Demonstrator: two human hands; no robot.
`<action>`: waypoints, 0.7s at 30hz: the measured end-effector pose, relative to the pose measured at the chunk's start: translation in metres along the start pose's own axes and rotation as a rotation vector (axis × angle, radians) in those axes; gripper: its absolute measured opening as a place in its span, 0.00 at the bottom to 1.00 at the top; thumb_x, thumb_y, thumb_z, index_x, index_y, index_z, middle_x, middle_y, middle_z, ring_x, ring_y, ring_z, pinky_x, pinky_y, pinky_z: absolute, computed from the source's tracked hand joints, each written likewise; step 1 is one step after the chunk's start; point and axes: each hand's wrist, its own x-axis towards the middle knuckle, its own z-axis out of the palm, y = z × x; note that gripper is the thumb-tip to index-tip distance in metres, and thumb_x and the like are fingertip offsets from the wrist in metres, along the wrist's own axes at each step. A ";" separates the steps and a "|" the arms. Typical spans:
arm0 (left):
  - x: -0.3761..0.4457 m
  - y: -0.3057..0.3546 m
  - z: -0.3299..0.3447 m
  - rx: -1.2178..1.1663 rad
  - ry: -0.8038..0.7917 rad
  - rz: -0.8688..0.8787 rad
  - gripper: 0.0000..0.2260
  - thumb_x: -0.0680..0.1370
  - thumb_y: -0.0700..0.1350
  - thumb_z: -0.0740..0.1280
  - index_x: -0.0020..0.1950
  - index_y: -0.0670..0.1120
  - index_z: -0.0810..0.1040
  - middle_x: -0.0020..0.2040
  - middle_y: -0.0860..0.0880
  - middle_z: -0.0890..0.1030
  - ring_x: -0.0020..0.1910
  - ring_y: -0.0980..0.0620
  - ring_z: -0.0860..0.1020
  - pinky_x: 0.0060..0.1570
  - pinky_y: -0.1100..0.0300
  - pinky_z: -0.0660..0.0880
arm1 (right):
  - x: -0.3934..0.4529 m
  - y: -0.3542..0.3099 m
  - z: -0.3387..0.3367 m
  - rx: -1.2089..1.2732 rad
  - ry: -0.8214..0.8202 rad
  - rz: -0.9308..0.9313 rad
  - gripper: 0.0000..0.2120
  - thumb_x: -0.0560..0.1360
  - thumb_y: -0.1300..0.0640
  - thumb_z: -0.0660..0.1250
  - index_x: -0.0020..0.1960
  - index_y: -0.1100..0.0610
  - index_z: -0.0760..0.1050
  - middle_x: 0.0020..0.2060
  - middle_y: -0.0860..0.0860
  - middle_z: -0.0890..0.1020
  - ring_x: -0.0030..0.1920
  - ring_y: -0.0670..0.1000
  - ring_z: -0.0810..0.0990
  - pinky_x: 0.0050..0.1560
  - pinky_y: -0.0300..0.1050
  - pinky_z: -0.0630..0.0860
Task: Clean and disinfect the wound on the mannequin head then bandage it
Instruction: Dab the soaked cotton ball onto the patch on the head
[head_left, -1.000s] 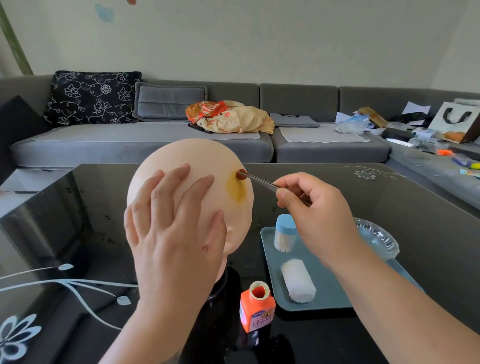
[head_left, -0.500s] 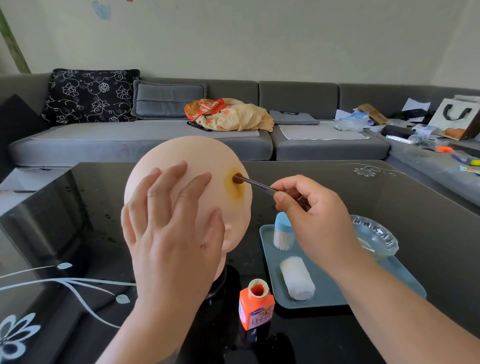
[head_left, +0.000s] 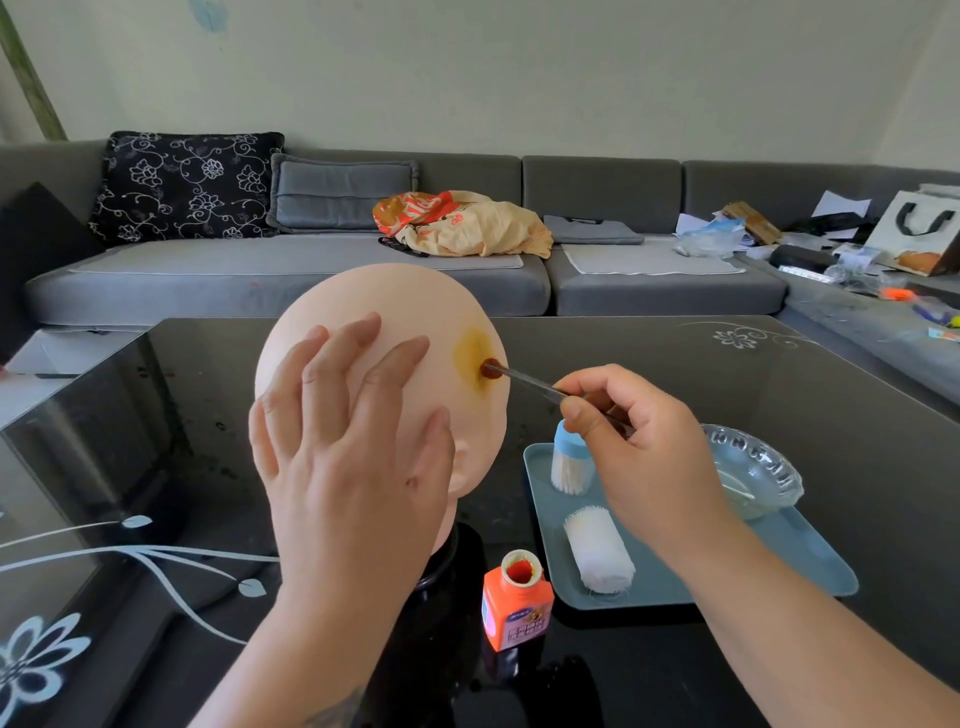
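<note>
A bald mannequin head (head_left: 410, 306) stands on a black base on the dark glass table (head_left: 831, 415). A yellow-brown stain (head_left: 470, 356) marks its right side. My left hand (head_left: 348, 447) lies flat on the head's near side, fingers spread. My right hand (head_left: 639, 447) pinches metal tweezers (head_left: 530, 384), whose tips hold a dark red-brown swab (head_left: 488, 370) pressed against the stain's right edge. An open orange bottle (head_left: 514, 597) stands in front of the base. A white bandage roll (head_left: 600, 551) lies on the blue tray (head_left: 727, 577).
The tray also holds a tub of cotton swabs (head_left: 571, 457) with a blue cap and a clear glass dish (head_left: 753, 473). A grey corner sofa (head_left: 311, 270) with cushions, bags and clutter runs behind and to the right of the table.
The swab in the tweezers has slid down and to the right across the stain. My left hand has stayed flat on the head.
</note>
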 end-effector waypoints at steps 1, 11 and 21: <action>0.000 0.000 0.000 0.000 0.003 0.001 0.19 0.74 0.50 0.67 0.64 0.52 0.74 0.69 0.50 0.69 0.71 0.46 0.60 0.70 0.45 0.56 | 0.003 0.000 0.000 0.018 0.015 0.009 0.09 0.77 0.61 0.65 0.47 0.47 0.77 0.35 0.39 0.79 0.41 0.37 0.77 0.39 0.24 0.71; 0.001 0.000 0.001 0.011 0.005 0.001 0.19 0.73 0.50 0.68 0.64 0.52 0.75 0.69 0.50 0.69 0.71 0.45 0.61 0.69 0.44 0.57 | 0.020 -0.007 0.004 0.018 0.037 0.029 0.07 0.77 0.60 0.65 0.47 0.48 0.77 0.35 0.41 0.80 0.39 0.43 0.78 0.37 0.24 0.70; 0.001 0.000 0.001 0.000 0.002 -0.001 0.19 0.74 0.50 0.68 0.65 0.52 0.74 0.69 0.51 0.68 0.71 0.46 0.60 0.69 0.45 0.57 | 0.008 -0.002 0.002 0.007 0.017 0.036 0.08 0.77 0.61 0.65 0.47 0.48 0.77 0.35 0.41 0.79 0.39 0.37 0.76 0.38 0.24 0.70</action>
